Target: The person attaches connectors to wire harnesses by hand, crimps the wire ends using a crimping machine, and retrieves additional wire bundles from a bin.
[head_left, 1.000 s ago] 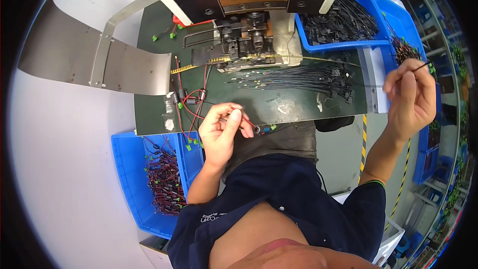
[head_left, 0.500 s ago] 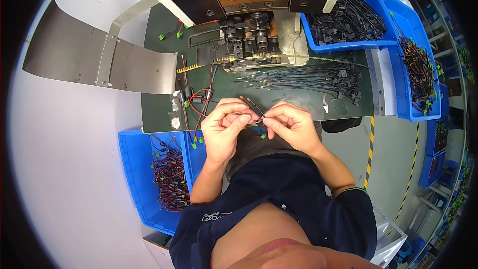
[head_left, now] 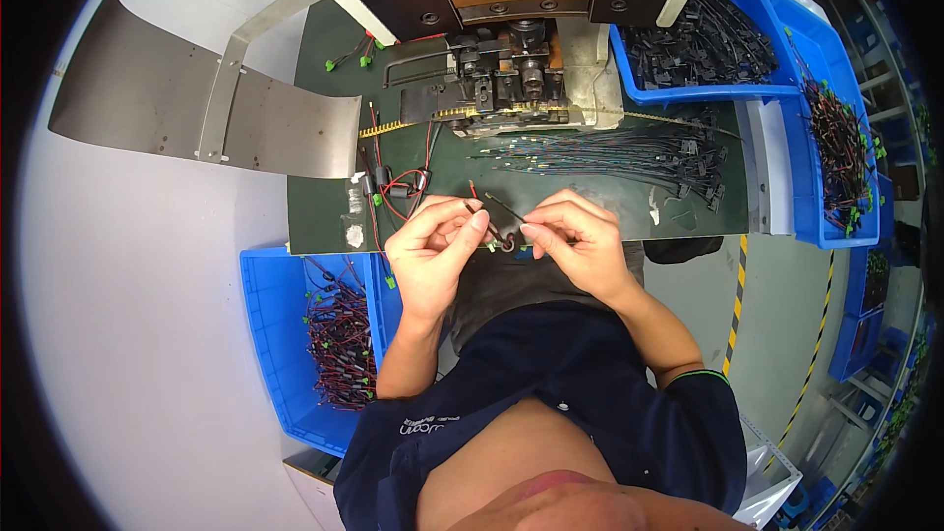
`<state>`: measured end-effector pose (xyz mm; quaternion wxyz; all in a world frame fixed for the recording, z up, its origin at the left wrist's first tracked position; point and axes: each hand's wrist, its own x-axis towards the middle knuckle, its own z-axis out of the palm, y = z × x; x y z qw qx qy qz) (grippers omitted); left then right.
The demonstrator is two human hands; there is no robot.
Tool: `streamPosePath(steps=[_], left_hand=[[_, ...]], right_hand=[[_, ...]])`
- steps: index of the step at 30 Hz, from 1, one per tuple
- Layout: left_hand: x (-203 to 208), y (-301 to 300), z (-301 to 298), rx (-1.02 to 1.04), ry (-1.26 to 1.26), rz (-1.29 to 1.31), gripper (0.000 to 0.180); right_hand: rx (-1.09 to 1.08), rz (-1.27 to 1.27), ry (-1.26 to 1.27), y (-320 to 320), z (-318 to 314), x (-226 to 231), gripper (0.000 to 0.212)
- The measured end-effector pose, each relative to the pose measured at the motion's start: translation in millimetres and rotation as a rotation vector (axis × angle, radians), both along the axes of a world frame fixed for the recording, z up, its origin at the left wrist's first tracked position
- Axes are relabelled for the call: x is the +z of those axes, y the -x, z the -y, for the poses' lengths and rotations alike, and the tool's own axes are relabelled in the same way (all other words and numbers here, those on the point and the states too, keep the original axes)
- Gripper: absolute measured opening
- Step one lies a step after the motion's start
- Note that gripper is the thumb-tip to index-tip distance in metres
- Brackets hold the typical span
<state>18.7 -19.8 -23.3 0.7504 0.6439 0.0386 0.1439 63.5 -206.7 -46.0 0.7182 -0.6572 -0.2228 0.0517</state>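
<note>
My left hand [head_left: 433, 254] pinches a thin wire lead between thumb and forefinger, above the bench's front edge. Opposite it, my right hand [head_left: 582, 244] grips a black wire [head_left: 506, 206] whose free end points up and left toward the machine. A small dark ring-shaped part [head_left: 508, 243] hangs between the two hands, with a bit of green beside it. Whether that ring belongs to the left hand's lead cannot be made out. Left of my left hand lie red and black wire harnesses [head_left: 398, 184] with black cylindrical sleeves and green connectors.
A crimping machine [head_left: 516, 79] stands behind, fed by a yellow terminal strip [head_left: 383, 129]. Loose black cables [head_left: 610, 159] lie on the green bench [head_left: 575, 221]. Blue bins [head_left: 708, 91] hold cables at the right; another blue bin [head_left: 270, 334] sits lower left. A curved metal sheet [head_left: 147, 88] extends left.
My hands have drawn slightly apart, the left one moving a little left. The wire ends, close together before, are now separated, and the ring-shaped part shows more plainly. The whole view has shifted slightly.
</note>
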Motion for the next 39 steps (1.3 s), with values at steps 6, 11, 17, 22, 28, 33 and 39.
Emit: streamPosePath(steps=[6,11,17,22,28,33,39], left_hand=[[2,1,1,0.007,0.074,-0.080,0.013],[-1,1,1,-0.001,0.082,-0.065,0.013],[0,0,5,0.006,0.080,-0.061,0.010],[-6,-2,-1,-0.073,0.088,-0.034,0.008],[-1,-8,4,-0.090,-0.143,0.146,0.010],[-9,-4,3,-0.059,0.051,0.073,0.008],[-14,-7,7,-0.095,0.152,0.072,0.008]], right_hand=[[0.093,-0.043,0.052,1,-1,2,0.006],[0.092,0.006,0.120,-3,1,1,0.008],[0.097,0.022,0.151,-5,2,3,0.008],[0.085,0.110,0.200,-8,-1,15,0.009],[0.077,0.154,0.028,-15,-15,6,0.014],[0.216,-0.313,-0.221,-11,-18,-1,0.010],[0.271,-0.368,-0.197,-20,-20,8,0.012]])
